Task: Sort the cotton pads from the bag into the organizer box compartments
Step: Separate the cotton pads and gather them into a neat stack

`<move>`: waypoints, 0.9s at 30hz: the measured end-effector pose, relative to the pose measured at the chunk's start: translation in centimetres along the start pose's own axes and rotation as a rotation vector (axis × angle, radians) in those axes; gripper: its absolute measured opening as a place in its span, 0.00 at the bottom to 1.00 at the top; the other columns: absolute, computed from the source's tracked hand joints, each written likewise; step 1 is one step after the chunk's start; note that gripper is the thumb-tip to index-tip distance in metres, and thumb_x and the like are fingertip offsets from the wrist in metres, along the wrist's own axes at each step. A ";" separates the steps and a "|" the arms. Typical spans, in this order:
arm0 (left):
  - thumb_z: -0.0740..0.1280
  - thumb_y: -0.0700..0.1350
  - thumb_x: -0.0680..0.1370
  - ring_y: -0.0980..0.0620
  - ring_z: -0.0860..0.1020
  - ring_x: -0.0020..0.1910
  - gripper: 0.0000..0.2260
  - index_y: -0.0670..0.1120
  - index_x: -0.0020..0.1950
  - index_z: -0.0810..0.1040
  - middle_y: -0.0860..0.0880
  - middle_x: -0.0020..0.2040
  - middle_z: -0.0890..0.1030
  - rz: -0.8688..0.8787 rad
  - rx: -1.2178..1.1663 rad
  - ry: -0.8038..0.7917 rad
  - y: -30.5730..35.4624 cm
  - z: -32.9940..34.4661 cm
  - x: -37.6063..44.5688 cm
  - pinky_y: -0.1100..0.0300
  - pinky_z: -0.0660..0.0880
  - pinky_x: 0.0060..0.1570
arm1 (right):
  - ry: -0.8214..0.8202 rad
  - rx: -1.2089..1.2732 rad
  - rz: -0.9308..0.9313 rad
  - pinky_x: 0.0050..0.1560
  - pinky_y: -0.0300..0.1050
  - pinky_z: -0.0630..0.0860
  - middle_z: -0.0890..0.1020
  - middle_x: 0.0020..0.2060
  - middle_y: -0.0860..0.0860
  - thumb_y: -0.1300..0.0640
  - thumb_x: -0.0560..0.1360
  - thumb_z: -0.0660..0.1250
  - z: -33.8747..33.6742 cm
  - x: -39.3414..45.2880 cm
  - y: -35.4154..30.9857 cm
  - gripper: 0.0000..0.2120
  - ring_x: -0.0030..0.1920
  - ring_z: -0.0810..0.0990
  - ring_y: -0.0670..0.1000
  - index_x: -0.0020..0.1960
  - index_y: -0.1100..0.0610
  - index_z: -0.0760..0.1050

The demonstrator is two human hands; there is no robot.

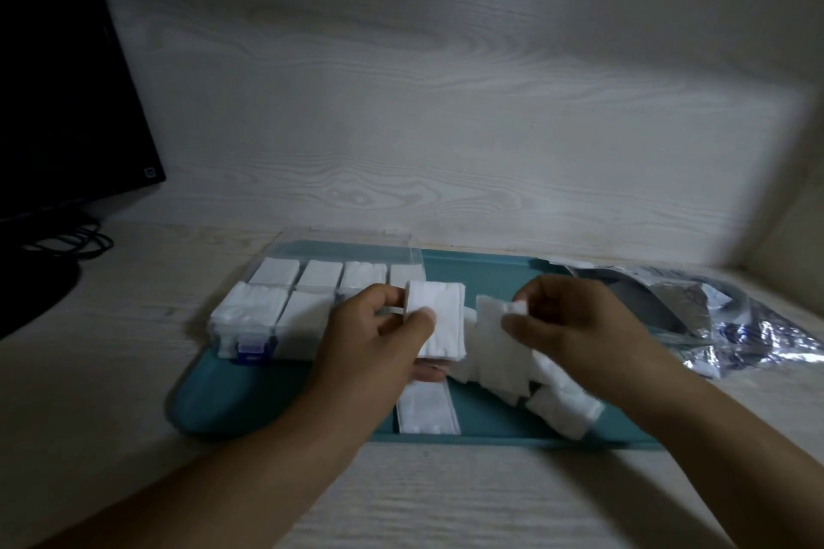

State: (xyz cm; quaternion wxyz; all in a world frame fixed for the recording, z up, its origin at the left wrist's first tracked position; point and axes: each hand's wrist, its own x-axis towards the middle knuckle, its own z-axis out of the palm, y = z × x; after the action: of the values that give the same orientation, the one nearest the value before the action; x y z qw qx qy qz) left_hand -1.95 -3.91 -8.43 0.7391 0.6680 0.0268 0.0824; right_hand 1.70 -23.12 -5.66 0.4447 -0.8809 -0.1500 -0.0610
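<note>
Nearest the camera, two bare forearms reach forward over a pale wood-grain desk (133,370). They cross the near rim of a teal tray (214,406) that lies flat on the desk.

On the tray's near part, a single cotton pad (428,412) lies flat, just below the left hand. To its right, a loose heap of cotton pads (553,397) sprawls across the tray floor, partly under the right wrist.

The left hand (374,339) is raised above the tray and holds a small stack of cotton pads (439,316) upright. Its thumb presses on the front face and its fingers are curled behind, so the stack is clamped between them. The right hand (575,325) is just beside it, and pinches one pad (495,316) by its upper edge between thumb and curled fingers. That pad hangs down toward the heap; whether it touches the heap cannot be told.

Behind the left hand, on the left part of the tray, stands the clear organizer box (267,325) with a blue latch (249,350) on its near wall. Its visible compartments hold white pads, in two rows. Its transparent lid (348,245) is open and lies back behind it.

At the right, the crinkled plastic bag (731,316) lies partly on the tray's far right corner and partly on the desk.

Farther off at the left, a dark monitor (67,80) stands with black cables (76,241) below it. A pale wood-grain wall panel (446,103) rises behind the desk.
</note>
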 end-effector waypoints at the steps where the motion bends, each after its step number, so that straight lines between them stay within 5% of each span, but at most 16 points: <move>1: 0.67 0.37 0.79 0.45 0.86 0.39 0.06 0.40 0.55 0.78 0.42 0.49 0.85 0.002 0.004 0.001 0.0 0.0 0.0 0.52 0.83 0.39 | 0.021 0.102 0.023 0.31 0.36 0.71 0.81 0.29 0.47 0.61 0.74 0.71 -0.2 0.1 0.0 0.05 0.29 0.75 0.44 0.41 0.55 0.77; 5: 0.67 0.37 0.79 0.45 0.86 0.39 0.05 0.41 0.54 0.79 0.43 0.48 0.85 0.006 0.006 0.008 0.0 0.0 -0.1 0.52 0.83 0.39 | 0.053 0.351 0.009 0.28 0.32 0.69 0.82 0.30 0.49 0.65 0.74 0.70 -0.7 0.0 -0.5 0.03 0.28 0.76 0.43 0.45 0.59 0.79; 11: 0.69 0.38 0.78 0.46 0.86 0.43 0.05 0.42 0.53 0.81 0.43 0.48 0.85 -0.046 -0.027 -0.039 0.0 -0.1 0.0 0.51 0.83 0.40 | -0.049 0.665 -0.038 0.26 0.40 0.70 0.79 0.28 0.56 0.60 0.64 0.73 0.6 -1.1 -2.1 0.06 0.27 0.72 0.50 0.38 0.63 0.81; 18: 0.67 0.39 0.79 0.46 0.86 0.44 0.07 0.44 0.55 0.80 0.42 0.50 0.86 -0.109 -0.084 -0.154 0.2 0.0 0.0 0.56 0.83 0.40 | 0.063 0.645 0.084 0.28 0.45 0.77 0.82 0.31 0.61 0.59 0.60 0.74 3.3 -1.6 -2.0 0.19 0.29 0.79 0.56 0.43 0.72 0.77; 27: 0.63 0.39 0.81 0.44 0.85 0.47 0.10 0.43 0.61 0.78 0.41 0.52 0.85 -0.159 -0.122 -0.212 -0.2 0.0 0.3 0.50 0.83 0.47 | 0.148 0.400 0.037 0.25 0.39 0.72 0.81 0.28 0.56 0.61 0.68 0.76 3.3 -1.9 -2.3 0.10 0.22 0.73 0.44 0.40 0.67 0.79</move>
State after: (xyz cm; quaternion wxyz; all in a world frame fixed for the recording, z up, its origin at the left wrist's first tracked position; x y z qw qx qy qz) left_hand -1.66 -3.89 -8.61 0.7811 0.6227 -0.0034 -0.0458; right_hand -0.87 -19.62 -6.30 0.6216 -0.7708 -0.1098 -0.0863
